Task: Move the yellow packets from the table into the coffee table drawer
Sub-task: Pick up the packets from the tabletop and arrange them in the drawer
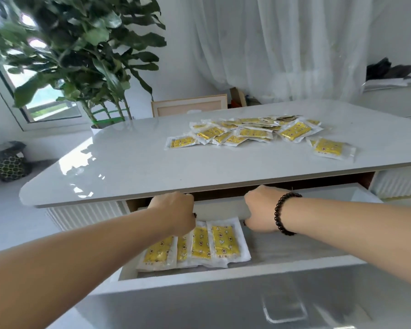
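Fingers: both my hands reach into the open drawer [223,279]; my fingers curl out of sight behind the knuckles, so I cannot tell whether they hold anything. My left hand [176,213] sits at the far end of the row of packets in the drawer [199,248]; my right hand [262,211] is just beside that row.
Packets left: a loose heap of yellow packets [249,131] lies on the desk [128,167], well apart from the drawer.
Handling: I judge them light, flat and floppy; the clear film looks slippery.
Hold: pinch a sealed white border, or gather several by the edges.
Materials: glossy pale desk top, smooth white drawer walls, ribbed white side panels.
Wrist: dark bead bracelet [284,213] on my right.
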Demonstrator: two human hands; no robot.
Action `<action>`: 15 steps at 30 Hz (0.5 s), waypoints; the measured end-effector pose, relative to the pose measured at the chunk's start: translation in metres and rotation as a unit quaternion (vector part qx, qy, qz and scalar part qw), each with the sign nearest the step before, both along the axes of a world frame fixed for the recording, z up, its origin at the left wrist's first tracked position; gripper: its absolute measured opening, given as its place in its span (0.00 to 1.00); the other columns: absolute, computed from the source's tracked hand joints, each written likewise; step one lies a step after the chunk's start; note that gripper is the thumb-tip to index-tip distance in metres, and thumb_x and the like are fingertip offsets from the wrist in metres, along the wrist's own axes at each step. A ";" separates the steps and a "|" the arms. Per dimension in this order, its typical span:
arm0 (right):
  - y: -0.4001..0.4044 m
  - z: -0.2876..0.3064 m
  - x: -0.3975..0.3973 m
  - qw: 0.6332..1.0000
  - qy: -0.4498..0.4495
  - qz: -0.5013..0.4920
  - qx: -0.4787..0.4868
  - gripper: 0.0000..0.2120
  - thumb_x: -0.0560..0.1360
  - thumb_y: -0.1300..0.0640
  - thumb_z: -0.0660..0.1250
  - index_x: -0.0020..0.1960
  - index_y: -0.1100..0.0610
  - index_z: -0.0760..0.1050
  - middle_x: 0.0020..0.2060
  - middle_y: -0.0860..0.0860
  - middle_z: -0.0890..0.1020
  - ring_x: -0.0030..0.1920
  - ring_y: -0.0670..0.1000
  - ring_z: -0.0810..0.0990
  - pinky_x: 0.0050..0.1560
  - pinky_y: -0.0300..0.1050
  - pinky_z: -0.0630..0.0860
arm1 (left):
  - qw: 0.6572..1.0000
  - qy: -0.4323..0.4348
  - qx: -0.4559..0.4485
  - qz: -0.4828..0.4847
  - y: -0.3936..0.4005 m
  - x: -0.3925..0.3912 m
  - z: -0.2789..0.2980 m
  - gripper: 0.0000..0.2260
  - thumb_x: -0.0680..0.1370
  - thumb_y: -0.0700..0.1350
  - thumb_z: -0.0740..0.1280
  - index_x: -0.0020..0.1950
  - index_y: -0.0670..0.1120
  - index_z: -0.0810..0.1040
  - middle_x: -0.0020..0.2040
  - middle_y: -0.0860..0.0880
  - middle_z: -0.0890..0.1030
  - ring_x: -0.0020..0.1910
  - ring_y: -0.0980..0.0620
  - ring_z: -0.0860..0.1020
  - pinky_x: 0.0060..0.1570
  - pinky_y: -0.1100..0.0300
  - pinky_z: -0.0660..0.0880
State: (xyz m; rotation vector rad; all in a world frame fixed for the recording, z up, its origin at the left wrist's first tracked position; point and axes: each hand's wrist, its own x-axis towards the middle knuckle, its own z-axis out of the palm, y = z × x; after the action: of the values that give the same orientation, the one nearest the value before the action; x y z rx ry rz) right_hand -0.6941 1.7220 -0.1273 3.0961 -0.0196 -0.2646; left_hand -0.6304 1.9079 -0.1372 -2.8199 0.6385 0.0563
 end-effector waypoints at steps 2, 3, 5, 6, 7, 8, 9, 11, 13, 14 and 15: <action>0.000 0.002 -0.006 1.000 -0.009 -0.009 -0.006 0.07 0.72 0.55 0.62 0.40 0.57 0.72 0.38 0.52 0.78 0.31 0.50 0.73 0.29 0.37 0.69 | 1.000 -0.010 -0.011 -0.006 -0.001 -0.006 0.003 0.13 0.81 0.52 0.55 0.57 0.46 0.74 0.45 0.50 0.75 0.42 0.49 0.75 0.38 0.58 0.71; -0.001 0.002 -0.005 1.000 -0.002 -0.016 -0.015 0.07 0.73 0.55 0.62 0.38 0.57 0.70 0.37 0.52 0.76 0.31 0.50 0.72 0.29 0.37 0.67 | 1.000 -0.009 -0.017 -0.005 -0.004 -0.007 0.004 0.14 0.82 0.52 0.54 0.56 0.46 0.74 0.45 0.50 0.75 0.42 0.49 0.75 0.38 0.58 0.71; -0.007 0.006 -0.003 0.998 0.023 -0.042 -0.037 0.11 0.74 0.55 0.61 0.35 0.57 0.67 0.35 0.52 0.72 0.31 0.49 0.70 0.28 0.37 0.66 | 1.000 0.003 -0.014 0.000 -0.018 -0.007 0.011 0.16 0.83 0.53 0.52 0.56 0.46 0.74 0.45 0.49 0.75 0.43 0.48 0.75 0.39 0.57 0.70; -0.009 0.005 0.001 0.997 0.030 -0.057 -0.035 0.12 0.75 0.56 0.61 0.34 0.57 0.67 0.34 0.51 0.71 0.30 0.48 0.70 0.28 0.37 0.66 | 1.000 0.005 -0.016 -0.001 -0.023 -0.005 0.010 0.16 0.83 0.53 0.52 0.56 0.45 0.74 0.45 0.49 0.74 0.43 0.48 0.75 0.39 0.57 0.71; -0.025 0.023 -0.015 0.995 0.003 -0.084 -0.046 0.12 0.75 0.56 0.61 0.34 0.57 0.66 0.33 0.51 0.71 0.30 0.48 0.70 0.28 0.37 0.67 | 0.999 -0.020 -0.032 -0.017 -0.038 -0.019 0.025 0.15 0.83 0.51 0.52 0.56 0.45 0.74 0.44 0.49 0.74 0.43 0.48 0.75 0.40 0.56 0.71; -0.036 0.042 -0.029 0.992 -0.022 -0.111 -0.050 0.11 0.75 0.57 0.61 0.34 0.56 0.66 0.34 0.51 0.72 0.30 0.49 0.71 0.30 0.38 0.68 | 0.998 -0.036 -0.041 -0.031 -0.053 -0.033 0.043 0.15 0.83 0.50 0.52 0.56 0.45 0.74 0.44 0.49 0.73 0.43 0.48 0.75 0.40 0.56 0.71; -0.041 0.045 -0.025 0.990 -0.039 -0.128 -0.043 0.10 0.75 0.57 0.61 0.34 0.56 0.67 0.34 0.51 0.73 0.31 0.49 0.71 0.31 0.39 0.69 | 0.997 -0.050 -0.044 -0.039 -0.057 -0.033 0.044 0.14 0.83 0.49 0.52 0.56 0.44 0.74 0.43 0.49 0.73 0.42 0.47 0.74 0.39 0.56 0.70; -0.050 0.053 -0.018 0.985 -0.079 -0.151 -0.010 0.09 0.73 0.59 0.60 0.35 0.57 0.67 0.34 0.51 0.73 0.31 0.49 0.71 0.30 0.39 0.68 | 0.995 -0.064 -0.070 -0.037 -0.065 -0.025 0.046 0.15 0.83 0.52 0.51 0.57 0.44 0.72 0.43 0.48 0.74 0.41 0.47 0.74 0.37 0.56 0.68; -0.053 0.052 -0.013 0.977 -0.115 -0.177 0.019 0.08 0.73 0.60 0.60 0.35 0.57 0.66 0.34 0.51 0.73 0.31 0.49 0.71 0.28 0.39 0.67 | 0.993 -0.066 -0.093 -0.044 -0.065 -0.022 0.041 0.18 0.83 0.56 0.49 0.58 0.45 0.70 0.49 0.47 0.77 0.44 0.47 0.74 0.39 0.55 0.69; -0.055 0.050 -0.011 0.973 -0.132 -0.188 0.034 0.08 0.73 0.60 0.60 0.35 0.57 0.65 0.35 0.51 0.72 0.32 0.49 0.71 0.29 0.39 0.66 | 0.991 -0.074 -0.100 -0.058 -0.066 -0.020 0.038 0.20 0.83 0.57 0.48 0.60 0.46 0.70 0.52 0.46 0.77 0.46 0.46 0.75 0.40 0.55 0.69; -0.059 0.049 -0.010 0.969 -0.147 -0.192 0.041 0.07 0.73 0.60 0.60 0.36 0.57 0.66 0.37 0.51 0.73 0.34 0.50 0.71 0.30 0.40 0.67 | 0.989 -0.084 -0.102 -0.071 -0.070 -0.018 0.036 0.21 0.82 0.59 0.47 0.61 0.46 0.70 0.54 0.46 0.78 0.49 0.46 0.75 0.40 0.55 0.69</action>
State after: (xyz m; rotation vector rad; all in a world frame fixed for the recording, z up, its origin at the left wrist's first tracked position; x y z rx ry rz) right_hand -0.7037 1.6629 -0.0783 3.1559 -0.6355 0.1951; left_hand -0.6484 1.8384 -0.1014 -2.9200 0.8454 -0.2853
